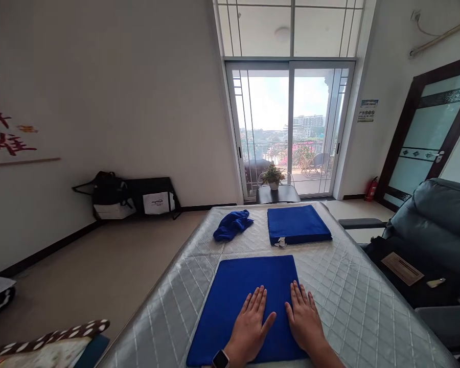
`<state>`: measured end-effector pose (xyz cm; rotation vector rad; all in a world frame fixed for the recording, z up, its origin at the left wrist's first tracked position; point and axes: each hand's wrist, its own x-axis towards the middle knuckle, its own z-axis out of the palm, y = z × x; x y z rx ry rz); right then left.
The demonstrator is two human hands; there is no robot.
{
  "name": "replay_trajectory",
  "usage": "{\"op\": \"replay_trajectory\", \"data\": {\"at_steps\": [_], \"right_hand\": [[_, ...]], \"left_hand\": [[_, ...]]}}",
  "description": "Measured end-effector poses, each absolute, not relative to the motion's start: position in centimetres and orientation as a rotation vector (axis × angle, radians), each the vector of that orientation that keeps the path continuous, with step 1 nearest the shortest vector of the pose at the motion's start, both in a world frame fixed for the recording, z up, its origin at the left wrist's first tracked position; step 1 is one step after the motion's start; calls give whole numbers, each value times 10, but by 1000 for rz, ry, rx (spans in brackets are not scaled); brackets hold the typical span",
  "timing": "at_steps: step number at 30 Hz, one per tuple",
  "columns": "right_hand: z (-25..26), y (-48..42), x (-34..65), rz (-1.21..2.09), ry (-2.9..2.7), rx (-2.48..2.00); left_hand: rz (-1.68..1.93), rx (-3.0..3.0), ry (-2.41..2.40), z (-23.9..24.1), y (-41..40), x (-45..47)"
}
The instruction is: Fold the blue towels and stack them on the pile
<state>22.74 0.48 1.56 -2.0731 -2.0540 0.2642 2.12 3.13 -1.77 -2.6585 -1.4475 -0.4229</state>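
Note:
A blue towel (237, 286) lies spread flat on the near part of a grey quilted mattress (348, 296). My left hand (251, 327) rests on it palm down with fingers stretched out, a watch on the wrist. My right hand (302, 319) lies flat beside it, also open, at the towel's right edge. Farther back sits a neat stack of folded blue towels (297, 224) with a white tag. To its left lies a crumpled blue towel (233, 225).
A dark armchair (433, 225) stands close to the mattress on the right. A small table with a potted plant (273, 178) is beyond the far end, before glass balcony doors. Black bags (126, 197) lean on the left wall. Patterned fabric (46, 347) lies at bottom left.

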Motion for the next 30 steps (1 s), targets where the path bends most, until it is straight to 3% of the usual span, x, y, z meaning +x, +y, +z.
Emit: {"op": "replay_trajectory", "data": {"at_steps": [11, 18, 24, 30], "right_hand": [[8, 8, 227, 193, -2065, -2085], [23, -12, 220, 131, -2154, -2160], [1, -46, 224, 148, -2117, -2190], [-8, -53, 228, 199, -2137, -2183]], "left_hand": [[-400, -2402, -1867, -37, 14, -117], [-481, -2384, -1925, -39, 13, -113], [-505, -2378, -1834, -36, 12, -114], [-440, -2595, -1591, -12, -8, -24]]}}
